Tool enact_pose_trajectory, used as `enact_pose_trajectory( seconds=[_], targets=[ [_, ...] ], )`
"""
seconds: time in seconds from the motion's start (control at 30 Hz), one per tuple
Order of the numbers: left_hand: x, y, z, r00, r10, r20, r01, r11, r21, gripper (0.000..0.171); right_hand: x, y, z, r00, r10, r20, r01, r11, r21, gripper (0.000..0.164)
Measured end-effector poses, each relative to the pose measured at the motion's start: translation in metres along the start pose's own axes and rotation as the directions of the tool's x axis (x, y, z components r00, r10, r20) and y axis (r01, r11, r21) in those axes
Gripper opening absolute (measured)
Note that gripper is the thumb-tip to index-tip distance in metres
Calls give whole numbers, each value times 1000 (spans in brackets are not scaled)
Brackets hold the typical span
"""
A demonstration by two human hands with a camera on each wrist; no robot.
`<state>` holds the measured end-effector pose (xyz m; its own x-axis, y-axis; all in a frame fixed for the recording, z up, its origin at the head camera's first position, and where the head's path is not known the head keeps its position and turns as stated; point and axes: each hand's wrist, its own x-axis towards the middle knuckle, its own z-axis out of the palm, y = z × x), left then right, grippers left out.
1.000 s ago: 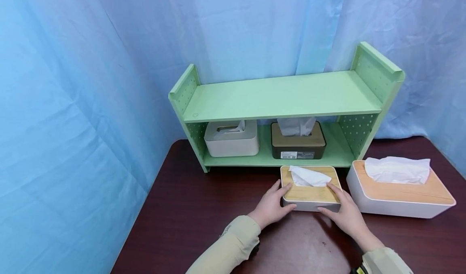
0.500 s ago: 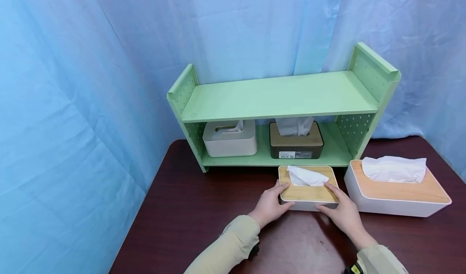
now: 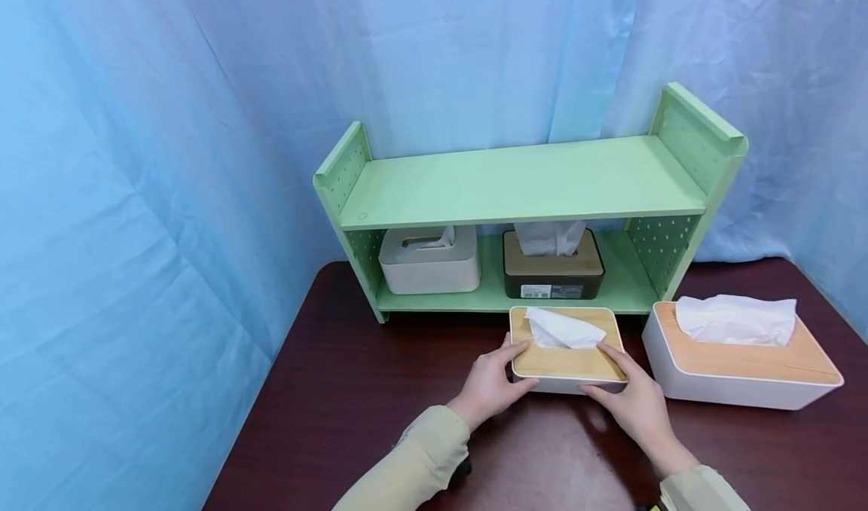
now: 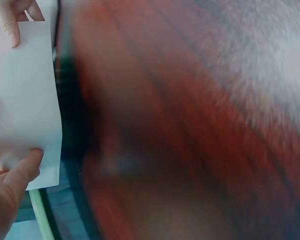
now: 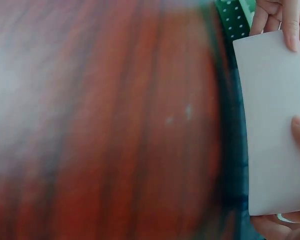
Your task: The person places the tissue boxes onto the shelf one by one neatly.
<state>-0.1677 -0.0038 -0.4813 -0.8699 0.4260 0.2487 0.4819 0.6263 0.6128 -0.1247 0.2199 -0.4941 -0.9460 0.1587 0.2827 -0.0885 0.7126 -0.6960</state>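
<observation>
Blue curtains hang behind our dark tabletop (image 3: 380, 390). We hold the small tissue box (image 3: 566, 353) near the green shelf (image 3: 522, 183). Our left hand (image 3: 490, 381) and right hand (image 3: 631, 402) each pinch one side in their grip.

Wood-lidded white tissue box (image 3: 566, 354), seemingly lifted

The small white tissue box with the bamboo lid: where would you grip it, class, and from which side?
Grip the small white tissue box with the bamboo lid by its two short ends, from its near side, as the left hand and right hand do; the tissue leaves the lid's top poor to hold.
</observation>
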Motion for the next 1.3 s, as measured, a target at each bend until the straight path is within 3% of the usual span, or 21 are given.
enact_pose_trajectory(
  seconds=[0.2,0.33,0.57,0.8,0.9,1.13,1.3],
  targets=[
    [-8,7,-25,999,7,-53,-8,1000,-17,59,0,-23,-5,997,-42,-58,44,999,21,71],
    [-13,11,-43,993,44,-113,-46,999,-22,60,-2,-40,-9,989,-86,-122,93,994,54,71],
    [-23,19,-74,971,124,-206,-133,991,-34,60,-1,-69,-15,957,-176,-232,205,973,105,69],
    [-34,24,-102,948,172,-267,-192,980,-52,61,1,-92,-20,920,-260,-292,309,941,136,69],
    [-39,27,-114,929,212,-302,-236,971,-45,61,2,-103,-24,894,-320,-314,379,913,151,71],
    [-46,36,-149,863,322,-388,-326,944,59,62,11,-134,-35,824,-445,-352,521,838,161,68],
    [-45,39,-172,831,358,-426,-343,932,114,62,22,-154,-37,803,-483,-348,563,807,178,57]
  ],
)
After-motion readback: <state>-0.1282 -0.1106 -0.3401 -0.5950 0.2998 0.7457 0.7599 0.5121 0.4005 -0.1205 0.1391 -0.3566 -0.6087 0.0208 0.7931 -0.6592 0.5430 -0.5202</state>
